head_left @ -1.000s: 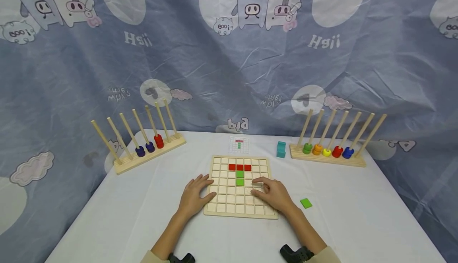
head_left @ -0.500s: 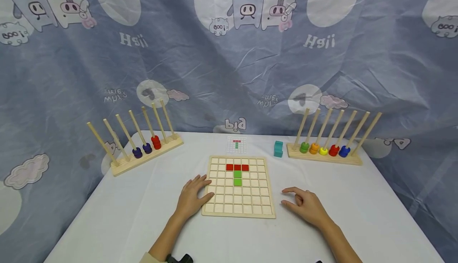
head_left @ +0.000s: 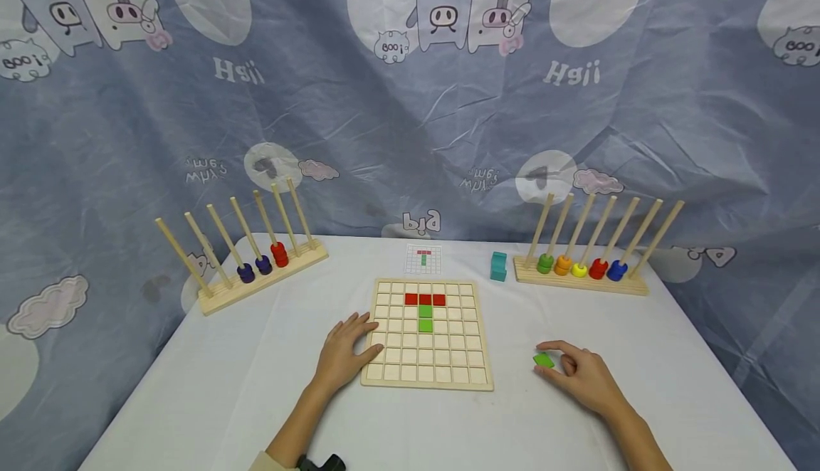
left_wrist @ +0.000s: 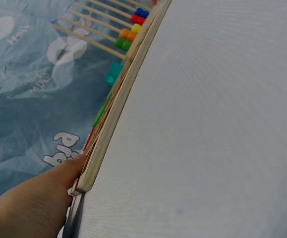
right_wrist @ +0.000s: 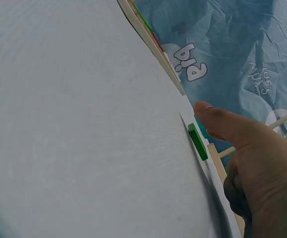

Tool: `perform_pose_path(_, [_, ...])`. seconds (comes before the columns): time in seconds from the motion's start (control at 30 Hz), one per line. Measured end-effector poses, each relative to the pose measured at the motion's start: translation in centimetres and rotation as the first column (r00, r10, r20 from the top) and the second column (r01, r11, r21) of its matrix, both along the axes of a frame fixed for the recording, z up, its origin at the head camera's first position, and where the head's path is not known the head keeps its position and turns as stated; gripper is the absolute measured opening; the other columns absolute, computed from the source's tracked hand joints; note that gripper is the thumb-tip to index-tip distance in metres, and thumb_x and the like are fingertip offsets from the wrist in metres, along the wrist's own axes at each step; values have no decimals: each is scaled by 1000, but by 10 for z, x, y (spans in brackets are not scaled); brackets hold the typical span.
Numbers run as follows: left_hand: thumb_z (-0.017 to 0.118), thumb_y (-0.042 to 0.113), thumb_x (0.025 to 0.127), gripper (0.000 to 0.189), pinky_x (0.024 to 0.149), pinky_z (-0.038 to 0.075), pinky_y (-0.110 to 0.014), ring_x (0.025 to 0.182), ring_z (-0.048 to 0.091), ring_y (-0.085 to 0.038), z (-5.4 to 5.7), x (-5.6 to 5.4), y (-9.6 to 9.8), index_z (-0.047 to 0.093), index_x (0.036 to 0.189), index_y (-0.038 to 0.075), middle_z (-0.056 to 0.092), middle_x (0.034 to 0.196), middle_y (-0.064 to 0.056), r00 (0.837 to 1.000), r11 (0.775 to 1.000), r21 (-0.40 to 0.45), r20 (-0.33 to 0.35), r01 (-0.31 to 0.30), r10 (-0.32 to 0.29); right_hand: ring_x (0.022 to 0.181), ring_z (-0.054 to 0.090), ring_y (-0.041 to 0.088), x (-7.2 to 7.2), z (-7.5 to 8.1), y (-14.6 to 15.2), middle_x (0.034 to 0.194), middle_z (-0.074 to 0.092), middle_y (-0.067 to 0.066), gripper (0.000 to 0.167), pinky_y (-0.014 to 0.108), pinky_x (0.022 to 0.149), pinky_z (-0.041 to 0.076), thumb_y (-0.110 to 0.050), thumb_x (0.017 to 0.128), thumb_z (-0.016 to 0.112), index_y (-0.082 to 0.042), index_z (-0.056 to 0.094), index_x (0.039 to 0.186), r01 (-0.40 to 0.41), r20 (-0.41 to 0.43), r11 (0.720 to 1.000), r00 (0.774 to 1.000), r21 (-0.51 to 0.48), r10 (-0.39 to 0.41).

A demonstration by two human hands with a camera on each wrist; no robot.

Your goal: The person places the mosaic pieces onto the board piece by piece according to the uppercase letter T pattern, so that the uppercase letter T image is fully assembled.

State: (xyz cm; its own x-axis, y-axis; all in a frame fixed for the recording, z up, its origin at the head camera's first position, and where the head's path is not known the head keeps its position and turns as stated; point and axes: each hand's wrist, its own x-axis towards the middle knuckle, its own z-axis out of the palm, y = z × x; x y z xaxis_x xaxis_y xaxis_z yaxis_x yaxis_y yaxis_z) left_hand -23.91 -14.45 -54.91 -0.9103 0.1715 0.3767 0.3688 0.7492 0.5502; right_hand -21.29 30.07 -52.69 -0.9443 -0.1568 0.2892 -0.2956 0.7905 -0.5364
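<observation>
The left hand (head_left: 344, 353) rests at the left edge of the wooden grid board (head_left: 410, 378), its thumb on the rim. Red tiles (head_left: 426, 299) form a short row near the board's far side, and green tiles (head_left: 426, 319) run down from the middle one. To the right of the board, a loose green tile (head_left: 543, 361) lies on the white cloth. The right hand (head_left: 586, 378) has its thumb and index finger spread on either side of that tile. In the right wrist view, a gap shows between the fingertip and the green tile (right_wrist: 198, 142).
A printed pattern card (head_left: 423, 260) lies behind the board, with a teal block (head_left: 498, 267) to its right. Peg racks with coloured beads stand at the back left (head_left: 256, 282) and back right (head_left: 583, 282). A patterned cloth (head_left: 410, 136) hangs behind the table.
The right hand has left the board and moved right to the loose green tile, which lies where it was. The left hand stays at the board's edge. The head view has shifted slightly.
</observation>
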Motion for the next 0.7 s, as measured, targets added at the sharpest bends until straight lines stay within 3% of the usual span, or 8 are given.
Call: perform_pose_path(0.7, [69, 42, 80, 46, 107, 22, -49, 129, 38, -27, 0, 0, 0, 63, 118, 16, 51, 133, -6, 1000, 1000, 1, -1, 3, -3, 43, 23, 1, -2, -4, 4, 48, 30, -13, 37, 21, 41, 25, -45, 72, 75, -24, 66, 102, -13, 58, 1000, 998, 16, 12])
